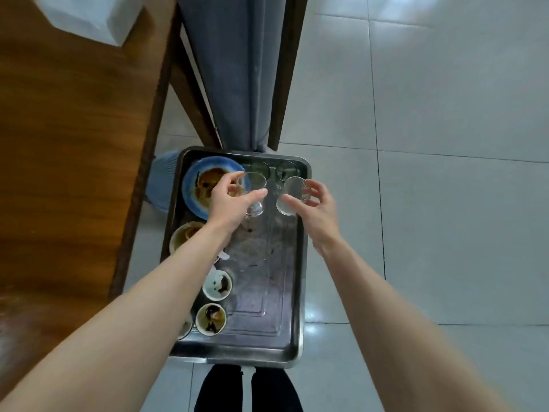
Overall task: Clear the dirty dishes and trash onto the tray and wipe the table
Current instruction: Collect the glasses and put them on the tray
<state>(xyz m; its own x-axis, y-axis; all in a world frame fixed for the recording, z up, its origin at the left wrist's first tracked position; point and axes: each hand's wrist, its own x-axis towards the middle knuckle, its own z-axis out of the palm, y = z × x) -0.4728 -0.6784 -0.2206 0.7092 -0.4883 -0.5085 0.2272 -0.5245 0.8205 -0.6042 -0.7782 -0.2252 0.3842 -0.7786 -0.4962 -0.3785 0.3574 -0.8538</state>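
Note:
A metal tray [267, 349] sits low beside the wooden table [68, 138]. My left hand [230, 200] grips a clear glass [254, 193] above the tray's far half. My right hand [316, 203] holds a second clear glass [292, 194], tilted, just to the right of the first. On the tray lie a dirty blue plate [193, 185], a soiled bowl [184, 234] and small white cups [217, 285] with dark leftovers [211, 318]. Two more glasses [260, 169] stand at the tray's far edge.
A white napkin box [92, 16] stands on the table's far end. A bench with a grey cushion [234, 69] runs beyond the tray. A pale blue stool [163, 179] shows under the tray's left edge. Tiled floor [430, 144] spreads to the right.

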